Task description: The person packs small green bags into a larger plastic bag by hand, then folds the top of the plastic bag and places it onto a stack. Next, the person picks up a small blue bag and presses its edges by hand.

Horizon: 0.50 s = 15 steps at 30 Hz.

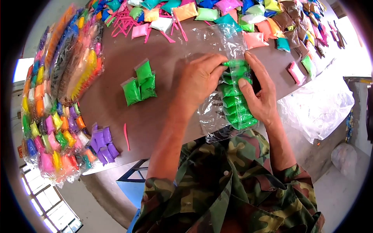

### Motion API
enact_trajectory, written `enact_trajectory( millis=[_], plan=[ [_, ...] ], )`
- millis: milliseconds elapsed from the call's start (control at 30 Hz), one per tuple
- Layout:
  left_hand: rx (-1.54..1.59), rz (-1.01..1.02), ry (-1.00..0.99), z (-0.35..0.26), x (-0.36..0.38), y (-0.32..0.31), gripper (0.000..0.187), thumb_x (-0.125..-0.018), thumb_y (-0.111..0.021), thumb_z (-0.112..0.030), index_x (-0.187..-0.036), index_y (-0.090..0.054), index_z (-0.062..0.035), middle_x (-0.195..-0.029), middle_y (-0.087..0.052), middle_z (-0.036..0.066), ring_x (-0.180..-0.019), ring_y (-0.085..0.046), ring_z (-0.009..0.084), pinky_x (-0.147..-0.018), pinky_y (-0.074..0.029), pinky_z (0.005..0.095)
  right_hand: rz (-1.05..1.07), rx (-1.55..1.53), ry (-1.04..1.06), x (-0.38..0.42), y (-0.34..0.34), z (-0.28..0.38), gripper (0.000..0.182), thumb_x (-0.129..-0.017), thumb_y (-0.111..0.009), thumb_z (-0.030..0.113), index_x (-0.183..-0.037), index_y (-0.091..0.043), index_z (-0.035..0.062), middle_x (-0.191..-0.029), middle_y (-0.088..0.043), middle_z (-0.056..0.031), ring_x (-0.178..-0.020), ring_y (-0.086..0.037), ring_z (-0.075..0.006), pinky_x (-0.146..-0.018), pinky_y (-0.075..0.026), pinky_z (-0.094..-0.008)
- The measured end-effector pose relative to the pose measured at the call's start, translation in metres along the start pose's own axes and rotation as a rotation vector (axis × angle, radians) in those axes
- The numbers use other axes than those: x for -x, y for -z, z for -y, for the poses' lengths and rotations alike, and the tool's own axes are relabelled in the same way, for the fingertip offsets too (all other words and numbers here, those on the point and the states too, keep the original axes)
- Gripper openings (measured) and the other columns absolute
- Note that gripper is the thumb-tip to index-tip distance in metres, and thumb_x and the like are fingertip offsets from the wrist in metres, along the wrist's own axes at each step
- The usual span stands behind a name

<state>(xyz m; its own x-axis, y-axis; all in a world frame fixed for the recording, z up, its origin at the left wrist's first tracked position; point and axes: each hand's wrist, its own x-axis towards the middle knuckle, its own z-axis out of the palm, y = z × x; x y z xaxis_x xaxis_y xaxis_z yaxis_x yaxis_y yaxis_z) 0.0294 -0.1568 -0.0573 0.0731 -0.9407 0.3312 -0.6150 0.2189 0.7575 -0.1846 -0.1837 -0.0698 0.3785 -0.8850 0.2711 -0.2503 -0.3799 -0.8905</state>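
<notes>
A clear plastic bag [210, 112] lies at the table's front edge, with a column of green packets [235, 103] in it or under its film. My left hand [202, 77] pinches at the top left of the column, fingertips on the uppermost green packet. On the right side, my right hand [260, 91] is curved around the column, thumb on the packets and fingers along the edge, partly spread. Left of my left hand, a few loose green packets [140, 86] rest together on the brown table [112, 70].
Purple packets [104, 143] and a pink plastic tool [126, 136] lie at the front left. Filled bags of colourful packets [58, 128] line the left side. Mixed packets [210, 14] and pink tools [124, 19] cover the back. White plastic bags [316, 105] hang at the right.
</notes>
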Motion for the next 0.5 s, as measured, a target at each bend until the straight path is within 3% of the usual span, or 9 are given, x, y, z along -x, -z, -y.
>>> enact_trajectory(
  millis=[100, 167, 400, 500],
  plan=[
    [-0.017, 0.007, -0.074, -0.006, 0.000, -0.002, 0.023, -0.092, -0.077, 0.002, -0.115, -0.078, -0.0028, -0.101, -0.081, 0.014, -0.090, -0.079, 0.0218, -0.079, -0.059, 0.0351, 0.008, 0.036, 0.045, 0.001, 0.001, -0.003, 0.061, -0.096, -0.075, 0.014, -0.152, -0.059, -0.0023, -0.158, -0.059, -0.0239, -0.145, -0.058, -0.0377, -0.122, -0.043, -0.0441],
    [0.097, 0.015, 0.069, -0.002, 0.001, -0.003, 0.024, -0.094, -0.076, 0.001, -0.117, -0.078, -0.0035, -0.101, -0.081, 0.013, -0.090, -0.080, 0.0212, -0.079, -0.060, 0.0351, 0.005, 0.030, 0.056, 0.001, 0.000, -0.002, 0.061, -0.096, -0.075, 0.014, -0.153, -0.060, -0.0017, -0.157, -0.059, -0.0237, -0.146, -0.058, -0.0374, -0.122, -0.043, -0.0441],
    [0.048, 0.005, 0.115, -0.006, 0.030, 0.004, 0.025, -0.096, -0.074, -0.002, -0.120, -0.078, -0.0040, -0.103, -0.082, 0.013, -0.091, -0.080, 0.0175, -0.079, -0.060, 0.0337, 0.135, 0.019, 0.066, 0.001, 0.006, 0.000, 0.059, -0.096, -0.075, 0.016, -0.151, -0.062, 0.0004, -0.155, -0.062, -0.0227, -0.145, -0.059, -0.0373, -0.121, -0.043, -0.0440],
    [0.110, -0.033, 0.225, -0.011, 0.052, 0.011, 0.026, -0.097, -0.074, -0.003, -0.123, -0.077, -0.0022, -0.104, -0.083, 0.012, -0.089, -0.079, 0.0174, -0.079, -0.060, 0.0323, 0.213, -0.003, 0.095, 0.002, 0.002, 0.000, 0.059, -0.095, -0.075, 0.016, -0.151, -0.062, 0.0018, -0.155, -0.062, -0.0215, -0.144, -0.059, -0.0376, -0.121, -0.043, -0.0443]
  ],
)
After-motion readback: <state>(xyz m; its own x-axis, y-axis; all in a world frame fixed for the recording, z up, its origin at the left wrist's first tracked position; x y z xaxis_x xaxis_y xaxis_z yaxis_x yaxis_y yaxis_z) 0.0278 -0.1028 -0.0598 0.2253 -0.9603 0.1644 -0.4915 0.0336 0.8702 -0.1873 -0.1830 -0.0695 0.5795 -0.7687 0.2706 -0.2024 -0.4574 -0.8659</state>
